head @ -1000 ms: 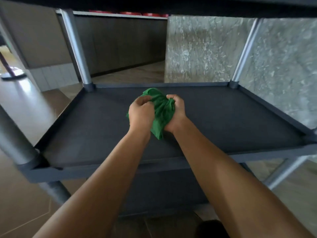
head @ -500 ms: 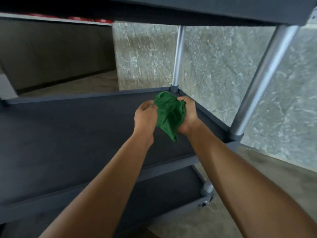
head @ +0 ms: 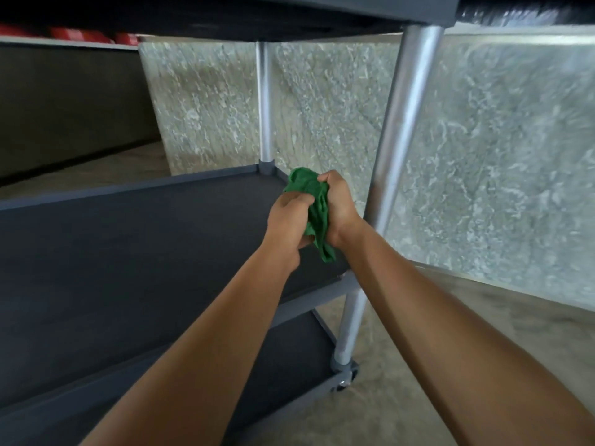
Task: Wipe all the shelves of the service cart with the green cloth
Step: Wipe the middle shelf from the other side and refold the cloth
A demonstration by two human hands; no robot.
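Note:
A bunched green cloth (head: 317, 209) is held between both hands above the right end of the dark middle shelf (head: 128, 252) of the service cart. My left hand (head: 288, 222) grips its left side with curled fingers. My right hand (head: 338, 207) grips its right side, and a tail of cloth hangs down below the hands. The bottom shelf (head: 283, 358) shows underneath, and the underside of the top shelf (head: 257, 14) runs along the top of the view.
A silver post (head: 399, 130) stands just right of my hands, and another post (head: 264, 104) rises at the far corner. A caster wheel (head: 349, 378) sits at the cart's lower right corner. A grey stone wall (head: 483, 162) stands behind, with tan floor (head: 402, 365) below.
The view has swung right along the cart, so my hands and the cloth are now over the shelf's right end near the front post. Both hands have kept hold of the cloth.

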